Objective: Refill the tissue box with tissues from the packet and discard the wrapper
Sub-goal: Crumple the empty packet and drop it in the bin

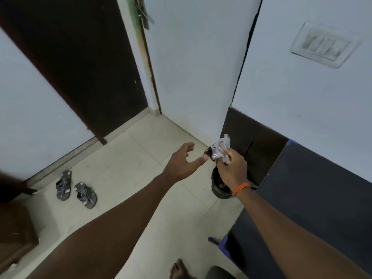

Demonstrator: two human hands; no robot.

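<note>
My right hand (231,168) grips a crumpled clear plastic wrapper (220,149) with a dark patch at its left end. It hangs above a small dark bin (218,188) that stands on the floor against the wall corner and is partly hidden by my wrist. My left hand (184,162) is stretched out beside it, fingers spread and empty, its thumb tip close to the wrapper's left end. No tissue box or tissues appear in view.
A dark table top (314,198) with blue edges fills the right side. A pair of grey sandals (75,190) lies on the tiled floor at left, near a dark door (80,63). A wooden piece of furniture (14,236) is at lower left. My bare foot (178,268) shows below.
</note>
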